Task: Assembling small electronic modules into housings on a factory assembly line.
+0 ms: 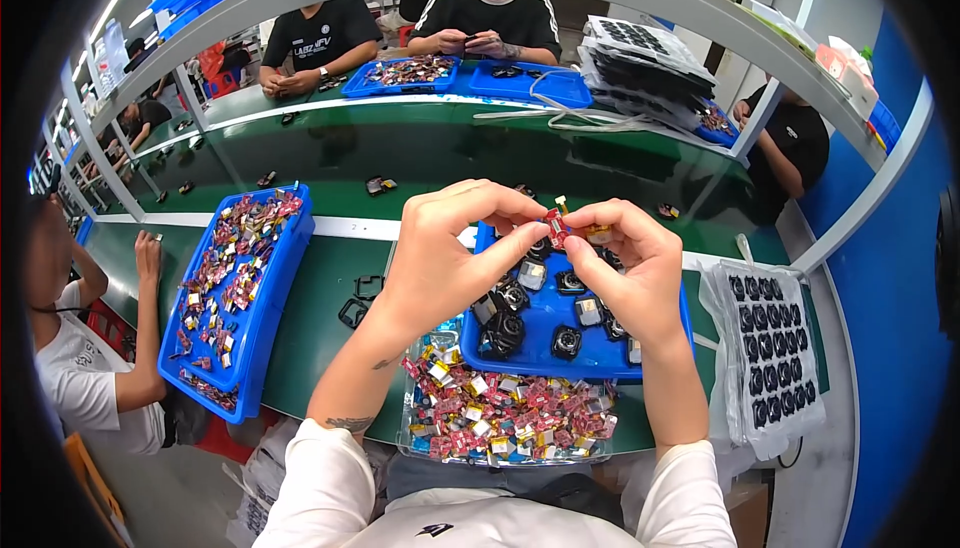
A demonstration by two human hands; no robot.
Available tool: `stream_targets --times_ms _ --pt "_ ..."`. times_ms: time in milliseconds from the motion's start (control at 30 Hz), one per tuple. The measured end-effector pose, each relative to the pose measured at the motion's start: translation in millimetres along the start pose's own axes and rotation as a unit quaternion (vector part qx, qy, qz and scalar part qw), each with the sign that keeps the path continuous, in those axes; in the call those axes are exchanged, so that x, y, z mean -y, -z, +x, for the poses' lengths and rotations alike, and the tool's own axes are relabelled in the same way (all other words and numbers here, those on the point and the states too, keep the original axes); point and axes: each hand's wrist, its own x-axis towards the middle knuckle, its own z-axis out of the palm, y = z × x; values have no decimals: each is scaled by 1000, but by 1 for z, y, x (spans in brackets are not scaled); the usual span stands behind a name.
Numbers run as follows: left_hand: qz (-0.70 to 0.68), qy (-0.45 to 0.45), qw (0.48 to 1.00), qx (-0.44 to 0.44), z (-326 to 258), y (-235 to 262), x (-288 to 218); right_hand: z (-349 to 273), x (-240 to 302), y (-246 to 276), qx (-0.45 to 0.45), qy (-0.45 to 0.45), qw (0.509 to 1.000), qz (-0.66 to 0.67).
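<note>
We locate the red circuit board [557, 228] above the far half of the central blue tray [540, 346], our landmark for all positions. Its long axis runs roughly away from our body, the far end tilted slightly left; a pale connector [561, 203] projects from that far end and points away from us. We grip the left side of the board between the thumb and forefinger of the left hand [460, 238]. We pinch the right side between the thumb and forefinger of the right hand [630, 258]. A yellow part [600, 234] shows at the right fingertips; we cannot tell whether it is joined to the board.

Inside the central blue tray we see black square housings [567, 342], spaced apart or clustered at its left. On its near side, a clear plastic bin [520, 461] carries a heap of red boards with yellow and silver parts [500, 413]. Left of the central blue tray, two open black frames [353, 313] lie on the green counter [320, 348]; farther left stands a long blue tray [258, 353] of similar boards. To its right, a white sheet tray [729, 368] holds rows of black housings.
</note>
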Motion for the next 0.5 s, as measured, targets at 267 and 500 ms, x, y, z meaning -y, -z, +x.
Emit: stream_targets --times_ms 267,500 --pt "59 -15 998 -17 -1 3 0 4 0 2 18 119 978 -173" --pt "-26 71 996 39 4 7 2 3 -7 5 28 -40 998 47"
